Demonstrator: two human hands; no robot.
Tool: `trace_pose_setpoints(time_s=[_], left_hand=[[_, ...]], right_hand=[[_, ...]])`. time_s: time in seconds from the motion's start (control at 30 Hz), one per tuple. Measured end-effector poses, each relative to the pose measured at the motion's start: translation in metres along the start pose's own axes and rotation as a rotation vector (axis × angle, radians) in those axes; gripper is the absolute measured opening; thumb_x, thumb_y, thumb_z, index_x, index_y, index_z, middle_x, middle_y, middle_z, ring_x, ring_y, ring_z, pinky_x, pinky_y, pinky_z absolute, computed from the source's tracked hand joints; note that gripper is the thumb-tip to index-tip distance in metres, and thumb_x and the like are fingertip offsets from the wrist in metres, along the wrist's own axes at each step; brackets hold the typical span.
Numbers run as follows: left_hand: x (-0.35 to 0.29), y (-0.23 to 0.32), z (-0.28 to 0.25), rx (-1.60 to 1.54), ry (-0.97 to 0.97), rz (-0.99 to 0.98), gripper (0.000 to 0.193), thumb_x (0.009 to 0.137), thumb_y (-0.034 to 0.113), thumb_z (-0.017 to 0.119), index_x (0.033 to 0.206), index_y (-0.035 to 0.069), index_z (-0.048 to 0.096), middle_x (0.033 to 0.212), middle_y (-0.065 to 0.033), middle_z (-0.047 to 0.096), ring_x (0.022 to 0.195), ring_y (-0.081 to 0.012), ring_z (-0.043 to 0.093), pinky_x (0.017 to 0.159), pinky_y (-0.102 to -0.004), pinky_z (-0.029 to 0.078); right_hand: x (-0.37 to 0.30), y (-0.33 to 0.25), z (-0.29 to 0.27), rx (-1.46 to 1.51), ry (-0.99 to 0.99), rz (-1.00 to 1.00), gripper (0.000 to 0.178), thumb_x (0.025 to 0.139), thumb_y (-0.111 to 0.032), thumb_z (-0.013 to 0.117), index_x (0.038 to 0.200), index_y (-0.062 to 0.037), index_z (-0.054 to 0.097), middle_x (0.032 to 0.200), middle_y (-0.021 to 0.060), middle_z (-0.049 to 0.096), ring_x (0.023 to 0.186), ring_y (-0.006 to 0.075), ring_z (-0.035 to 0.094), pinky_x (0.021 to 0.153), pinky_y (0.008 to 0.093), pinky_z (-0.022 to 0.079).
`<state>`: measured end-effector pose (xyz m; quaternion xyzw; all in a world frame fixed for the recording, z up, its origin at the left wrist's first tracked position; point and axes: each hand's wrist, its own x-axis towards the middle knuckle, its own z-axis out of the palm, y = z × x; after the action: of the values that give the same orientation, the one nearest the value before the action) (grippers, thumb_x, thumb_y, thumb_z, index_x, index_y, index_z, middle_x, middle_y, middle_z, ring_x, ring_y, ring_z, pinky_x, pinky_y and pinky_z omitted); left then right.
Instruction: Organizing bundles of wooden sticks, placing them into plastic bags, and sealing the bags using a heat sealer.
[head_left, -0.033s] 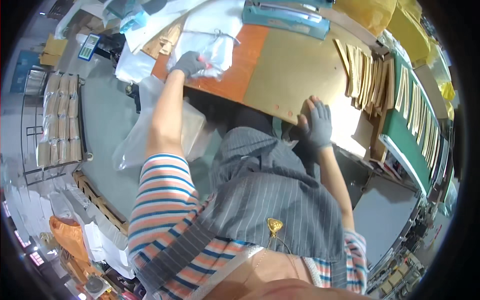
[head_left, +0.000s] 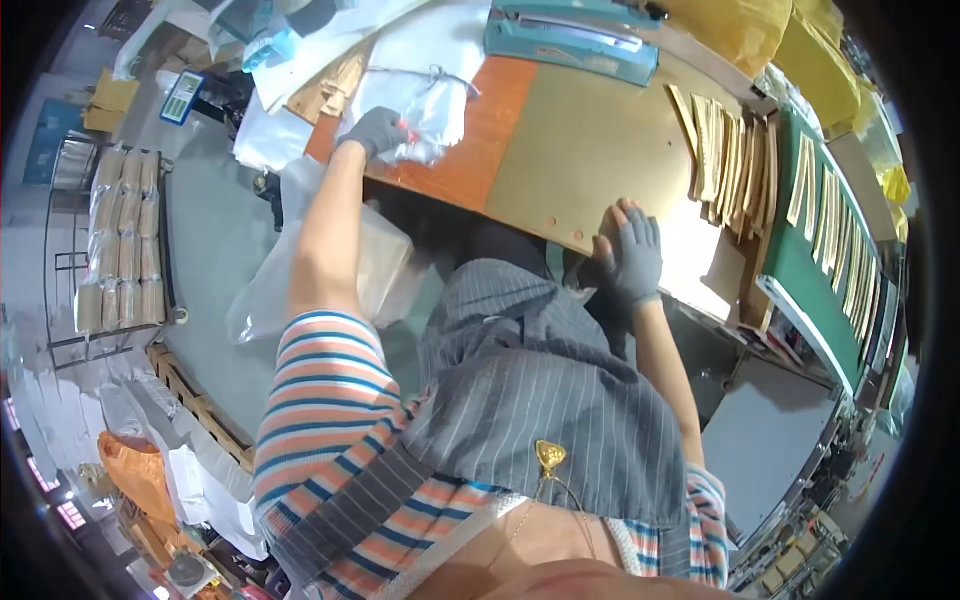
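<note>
Plastic [head_left: 437, 112]: could slip nearward if your left hand [head_left: 376, 133] drags; grip unclear.
Right hand [head_left: 636, 258]: thumb apart, at table [head_left: 580, 150] edge.

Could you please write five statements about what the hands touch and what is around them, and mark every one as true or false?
1. The left hand touches the plastic bags. True.
2. The right hand is at the edge of the table. True.
3. Both hands are bare. False: they wear grey gloves.
4. The green board is left of the blue box. False: the green board is right of the blue box.
5. The apron has thin pale stripes. True.
</note>
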<state>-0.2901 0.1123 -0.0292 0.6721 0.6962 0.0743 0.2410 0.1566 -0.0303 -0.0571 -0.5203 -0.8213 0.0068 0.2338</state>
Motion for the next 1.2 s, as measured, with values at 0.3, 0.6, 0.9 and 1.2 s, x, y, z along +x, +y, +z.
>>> trace_pose_setpoints(time_s=[0.3,0.6,0.9,1.2], left_hand=[[-0.056,0.139,0.005,-0.735,-0.102,0.188,0.022,0.083,0.018,0.057,0.088,-0.002,0.065,0.074,-0.0043,0.063,0.066,-0.0115,0.055,0.062,-0.0267,0.045],[-0.119,0.243,0.058,-2.071,-0.258,-0.06,0.027,0.095,0.027,0.036,0.088,0.004,0.05,0.102,-0.0185,0.059,0.081,-0.0236,0.058,0.068,-0.033,0.048],[-0.095,0.224,0.027,-2.107,-0.664,0.935,0.052,0.091,0.018,0.049,0.137,0.001,0.03,0.118,-0.0129,0.053,0.088,-0.0171,0.055,0.094,-0.0336,0.042],[0.037,0.221,0.159,-0.488,0.168,0.53,0.039,0.092,0.027,0.05,0.113,-0.006,0.054,0.113,-0.0186,0.056,0.102,-0.028,0.054,0.092,-0.0354,0.041]], right_hand=[[-0.003,0.009,0.005,0.317,0.042,0.229,0.049,0.085,-0.033,0.058,0.12,-0.0007,0.05,0.127,0.0174,0.047,0.122,0.0307,0.041,0.101,0.0386,0.032],[0.061,0.016,-0.007,0.916,0.192,0.532,0.024,0.074,-0.024,0.067,0.068,-0.0033,0.057,0.057,0.0058,0.052,0.057,0.0103,0.047,0.054,0.0276,0.041],[0.116,0.124,-0.072,0.675,-0.094,0.414,0.086,0.067,-0.056,0.07,0.128,-0.0002,0.042,0.121,0.0228,0.048,0.113,0.0245,0.047,0.093,0.0329,0.039],[0.102,0.227,-0.055,0.357,-0.032,1.096,0.076,0.062,-0.039,0.065,0.125,-0.0025,0.045,0.127,0.0243,0.047,0.118,0.0349,0.047,0.099,0.0376,0.037]])
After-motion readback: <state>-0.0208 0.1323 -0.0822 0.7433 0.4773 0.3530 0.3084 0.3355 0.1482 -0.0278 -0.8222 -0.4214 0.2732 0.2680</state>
